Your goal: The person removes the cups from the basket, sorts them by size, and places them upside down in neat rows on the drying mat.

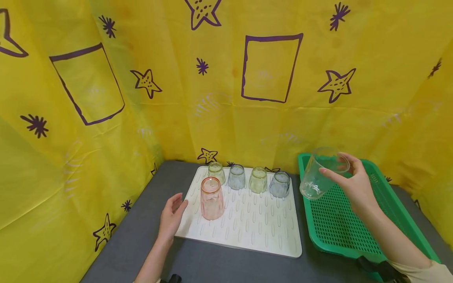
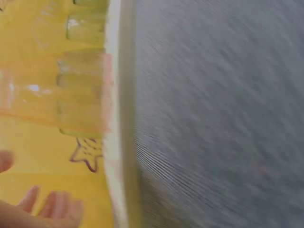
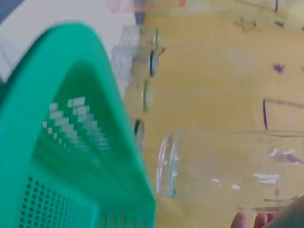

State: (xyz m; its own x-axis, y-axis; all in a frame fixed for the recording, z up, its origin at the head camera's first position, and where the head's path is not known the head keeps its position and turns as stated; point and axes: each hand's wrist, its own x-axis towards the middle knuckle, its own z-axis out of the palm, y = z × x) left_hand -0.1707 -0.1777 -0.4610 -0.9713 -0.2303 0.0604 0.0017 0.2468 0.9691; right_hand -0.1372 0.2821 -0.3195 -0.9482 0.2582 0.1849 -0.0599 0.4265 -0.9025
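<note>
My right hand (image 1: 357, 188) grips a clear tumbler (image 1: 316, 181), tilted, above the left part of the green basket (image 1: 311, 228). In the right wrist view the clear tumbler (image 3: 223, 166) lies across the lower right, with fingertips at its side. My left hand (image 1: 172, 216), fingers loosely bent and holding nothing, is by the left edge of the white draining mat (image 1: 247, 232). Close to it, a pink tumbler (image 1: 212, 200) stands narrower end up on the mat. That pink tumbler (image 2: 33, 95) also shows in the left wrist view, above the blurred left fingers.
Along the mat's back edge stand small tinted glasses: a green one (image 1: 216, 173), a blue one (image 1: 236, 177), another green one (image 1: 258, 181) and another blue one (image 1: 279, 184). A yellow patterned curtain (image 1: 212, 118) hangs behind the grey table (image 1: 141, 236).
</note>
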